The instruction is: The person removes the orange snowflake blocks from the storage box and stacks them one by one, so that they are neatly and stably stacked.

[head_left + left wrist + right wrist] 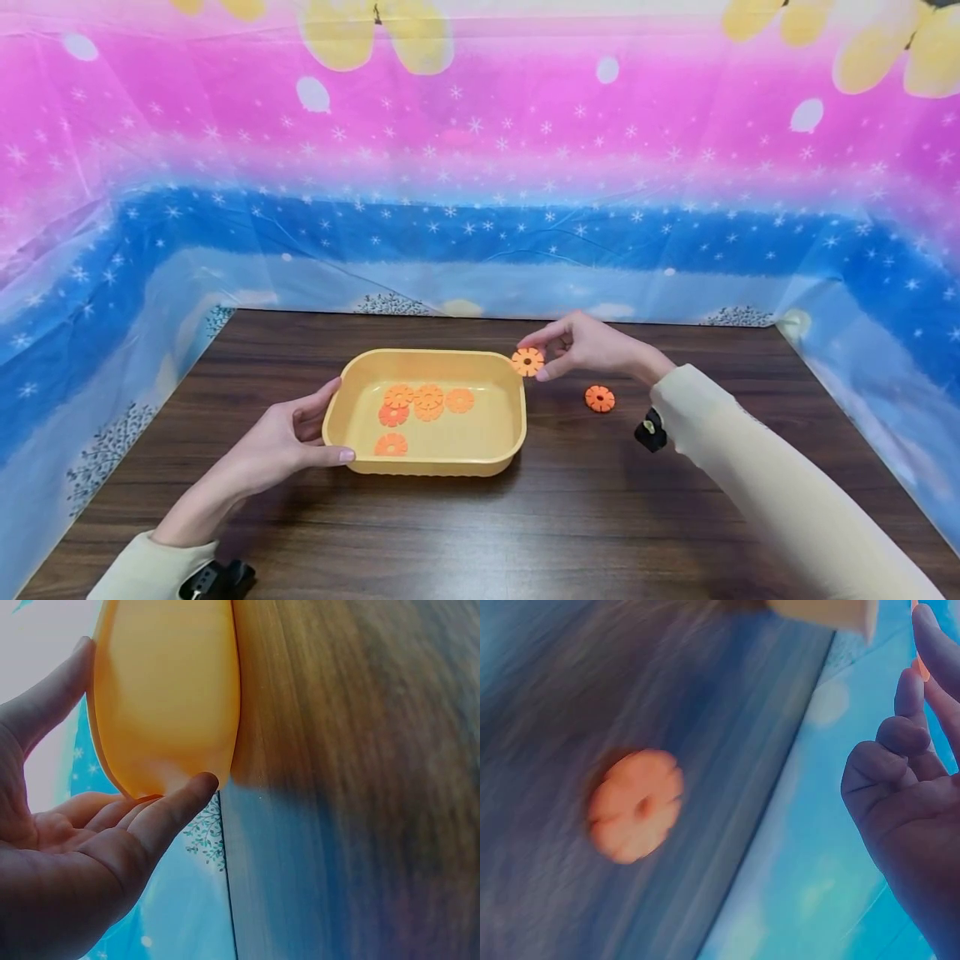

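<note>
A yellow plastic tray (435, 461) stands on the table with several orange notched discs (460, 401) lying flat inside. My left hand (273, 446) holds its left end, the thumb at the front rim and the fingers at the back corner; the left wrist view shows this hand (97, 840) against the tray wall (172, 697). Just above the tray's right back corner, my right hand (592, 343) pinches one orange notched disc (528, 372) between thumb and fingers. In the right wrist view that disc is mostly hidden behind the fingertips.
One more orange notched disc (599, 391) lies on the dark wooden table (450, 542), below and to the right of the right hand. A patterned pink and blue cloth (480, 225) rises around the table's back and sides.
</note>
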The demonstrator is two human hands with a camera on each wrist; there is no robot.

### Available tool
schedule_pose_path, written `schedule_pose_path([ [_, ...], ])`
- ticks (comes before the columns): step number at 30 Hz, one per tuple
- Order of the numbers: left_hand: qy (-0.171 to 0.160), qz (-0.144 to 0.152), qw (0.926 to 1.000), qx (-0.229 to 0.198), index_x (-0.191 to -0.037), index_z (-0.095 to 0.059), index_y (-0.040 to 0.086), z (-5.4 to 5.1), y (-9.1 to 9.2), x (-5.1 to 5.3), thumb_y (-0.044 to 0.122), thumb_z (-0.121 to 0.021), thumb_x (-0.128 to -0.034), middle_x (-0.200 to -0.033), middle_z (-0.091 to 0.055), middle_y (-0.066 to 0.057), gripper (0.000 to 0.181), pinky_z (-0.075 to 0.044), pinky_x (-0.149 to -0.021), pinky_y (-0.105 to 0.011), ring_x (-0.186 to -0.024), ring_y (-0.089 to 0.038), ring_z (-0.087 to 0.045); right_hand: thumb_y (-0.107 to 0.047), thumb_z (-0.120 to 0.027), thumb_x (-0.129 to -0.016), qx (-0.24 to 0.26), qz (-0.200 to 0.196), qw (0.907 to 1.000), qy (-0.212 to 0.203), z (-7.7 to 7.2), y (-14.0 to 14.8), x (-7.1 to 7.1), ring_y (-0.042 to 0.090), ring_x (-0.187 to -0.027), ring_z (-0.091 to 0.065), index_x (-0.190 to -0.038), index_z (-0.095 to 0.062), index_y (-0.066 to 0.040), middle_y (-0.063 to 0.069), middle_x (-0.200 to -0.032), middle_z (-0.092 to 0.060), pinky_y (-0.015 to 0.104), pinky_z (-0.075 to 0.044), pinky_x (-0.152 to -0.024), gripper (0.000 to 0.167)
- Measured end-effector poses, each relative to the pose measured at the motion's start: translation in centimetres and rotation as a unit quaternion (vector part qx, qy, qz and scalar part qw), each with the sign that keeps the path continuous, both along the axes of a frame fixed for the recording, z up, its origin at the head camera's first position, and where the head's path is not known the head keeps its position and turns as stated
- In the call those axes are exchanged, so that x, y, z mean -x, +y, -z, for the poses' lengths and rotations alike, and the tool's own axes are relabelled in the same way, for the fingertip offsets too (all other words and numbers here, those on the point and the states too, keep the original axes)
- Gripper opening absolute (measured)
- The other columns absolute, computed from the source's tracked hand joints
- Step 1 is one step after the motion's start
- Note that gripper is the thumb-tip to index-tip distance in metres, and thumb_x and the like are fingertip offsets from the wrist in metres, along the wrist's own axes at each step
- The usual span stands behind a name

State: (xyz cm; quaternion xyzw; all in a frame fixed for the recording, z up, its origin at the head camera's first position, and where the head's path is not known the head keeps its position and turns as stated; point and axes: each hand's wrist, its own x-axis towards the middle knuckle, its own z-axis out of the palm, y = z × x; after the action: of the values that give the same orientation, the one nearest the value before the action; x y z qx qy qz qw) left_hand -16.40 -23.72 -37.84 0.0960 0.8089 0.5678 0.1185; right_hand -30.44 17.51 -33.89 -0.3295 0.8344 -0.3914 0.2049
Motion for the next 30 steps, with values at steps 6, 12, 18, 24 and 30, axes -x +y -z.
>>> schedule_pose_path([
  [6,0.003,0.000,1.0000,0.005,-0.148,-0.021,0.012,0.0,0.0,0.1,0.018,-0.081,-0.0714,-0.149,-0.025,-0.013,0.098,-0.049,-0.084,-0.031,-0.125,-0.032,-0.040,-0.025,-0.078,-0.075,-0.016,0.030,0.9994,0.010,1.5,3.0,-0.2,0.017,-0.049,-0.033,-0.120,-0.064,-0.025,0.016,-0.067,-0.057,0.025,-0.033,-0.047,0.048],
  [12,0.004,-0.001,0.9999,0.011,-0.148,-0.022,0.012,0.0,0.0,0.0,0.018,-0.080,-0.0719,-0.149,-0.025,-0.011,0.096,-0.048,-0.085,-0.031,-0.125,-0.030,-0.039,-0.026,-0.079,-0.074,-0.013,0.035,0.9992,0.017,3.1,5.3,-0.3,0.015,-0.049,-0.034,-0.122,-0.063,-0.015,0.015,-0.057,-0.048,0.024,-0.034,-0.048,0.051],
  [18,0.006,0.001,0.9999,0.013,-0.148,-0.021,0.011,0.0,0.0,0.0,0.018,-0.080,-0.0723,-0.149,-0.025,-0.013,0.096,-0.048,-0.085,-0.031,-0.125,-0.031,-0.039,-0.027,-0.079,-0.074,-0.027,0.060,0.9978,0.010,4.4,7.1,-0.5,0.017,-0.055,-0.040,-0.118,-0.065,-0.019,0.013,-0.070,-0.054,0.024,-0.037,-0.050,0.047],
  [24,0.003,0.000,0.9999,0.013,-0.148,-0.021,0.011,-0.1,0.1,0.0,0.018,-0.080,-0.0722,-0.149,-0.024,-0.011,0.096,-0.048,-0.085,-0.031,-0.125,-0.030,-0.039,-0.023,-0.080,-0.072,-0.023,0.065,0.9976,-0.002,5.3,8.5,-0.5,0.018,-0.059,-0.044,-0.118,-0.065,-0.017,0.011,-0.081,-0.060,0.024,-0.038,-0.052,0.048],
  [30,0.003,0.001,1.0000,0.009,-0.148,-0.022,0.011,-0.1,0.1,-0.2,0.017,-0.080,-0.0721,-0.149,-0.024,-0.012,0.096,-0.048,-0.085,-0.031,-0.125,-0.031,-0.039,-0.024,-0.079,-0.073,-0.026,0.067,0.9974,0.003,5.9,9.6,-0.3,0.015,-0.058,-0.039,-0.118,-0.066,-0.017,0.011,-0.084,-0.059,0.023,-0.035,-0.052,0.047],
])
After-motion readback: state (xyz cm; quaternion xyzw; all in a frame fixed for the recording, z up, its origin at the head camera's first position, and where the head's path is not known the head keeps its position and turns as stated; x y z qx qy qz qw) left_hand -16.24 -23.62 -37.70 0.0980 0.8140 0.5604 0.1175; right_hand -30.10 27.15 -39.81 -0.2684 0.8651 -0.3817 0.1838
